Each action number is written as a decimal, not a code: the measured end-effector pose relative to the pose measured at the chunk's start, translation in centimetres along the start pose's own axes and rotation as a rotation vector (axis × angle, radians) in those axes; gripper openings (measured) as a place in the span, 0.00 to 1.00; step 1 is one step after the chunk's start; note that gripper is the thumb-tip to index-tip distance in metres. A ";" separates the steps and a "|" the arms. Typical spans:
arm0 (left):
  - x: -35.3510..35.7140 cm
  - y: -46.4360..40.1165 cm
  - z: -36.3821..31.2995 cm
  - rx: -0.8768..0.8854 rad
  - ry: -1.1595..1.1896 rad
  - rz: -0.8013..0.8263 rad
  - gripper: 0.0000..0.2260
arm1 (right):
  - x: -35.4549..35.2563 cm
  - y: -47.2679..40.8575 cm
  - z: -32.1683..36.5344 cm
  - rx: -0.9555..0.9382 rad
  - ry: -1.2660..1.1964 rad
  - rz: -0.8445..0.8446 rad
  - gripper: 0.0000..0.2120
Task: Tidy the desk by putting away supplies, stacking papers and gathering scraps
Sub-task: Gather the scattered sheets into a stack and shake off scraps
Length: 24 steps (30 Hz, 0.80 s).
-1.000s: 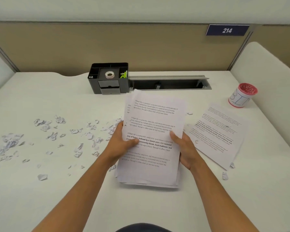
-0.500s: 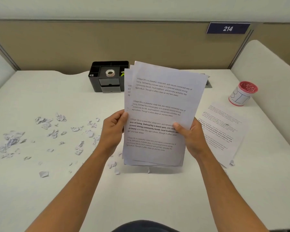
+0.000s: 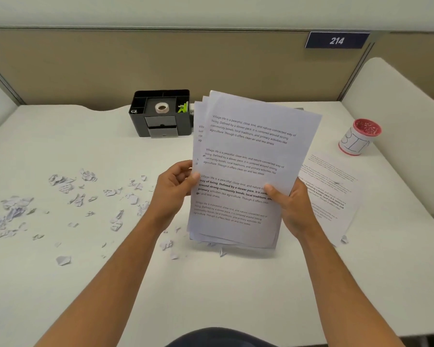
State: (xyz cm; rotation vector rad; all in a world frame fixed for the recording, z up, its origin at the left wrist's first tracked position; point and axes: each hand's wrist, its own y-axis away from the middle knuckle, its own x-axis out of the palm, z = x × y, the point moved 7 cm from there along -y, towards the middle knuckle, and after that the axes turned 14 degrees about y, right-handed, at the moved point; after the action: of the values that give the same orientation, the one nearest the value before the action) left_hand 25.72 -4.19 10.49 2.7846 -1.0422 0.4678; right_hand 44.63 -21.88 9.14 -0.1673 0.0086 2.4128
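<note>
Holding one stack (image 3: 246, 156) (two hands (image 3: 295, 205)).

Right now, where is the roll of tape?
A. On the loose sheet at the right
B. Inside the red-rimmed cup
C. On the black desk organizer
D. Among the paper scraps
C: the roll of tape sits on top of the black desk organizer, behind the paper stack.

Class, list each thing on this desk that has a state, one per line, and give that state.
paper stack: held up, edges uneven
left hand: grips stack
right hand: grips stack
loose sheet: flat on desk
paper scraps: scattered
organizer: drawers closed
cup: upright
</note>
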 end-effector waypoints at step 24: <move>5.0 1.1 2.6 0.123 -0.027 0.083 0.12 | -3.3 1.7 -1.2 -0.038 0.159 -0.213 0.19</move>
State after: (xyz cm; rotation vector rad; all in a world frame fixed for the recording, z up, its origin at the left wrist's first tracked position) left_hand 29.22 -8.73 9.73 2.8697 -1.1767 0.5229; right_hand 46.09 -25.35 8.26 -0.3589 0.0173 2.1834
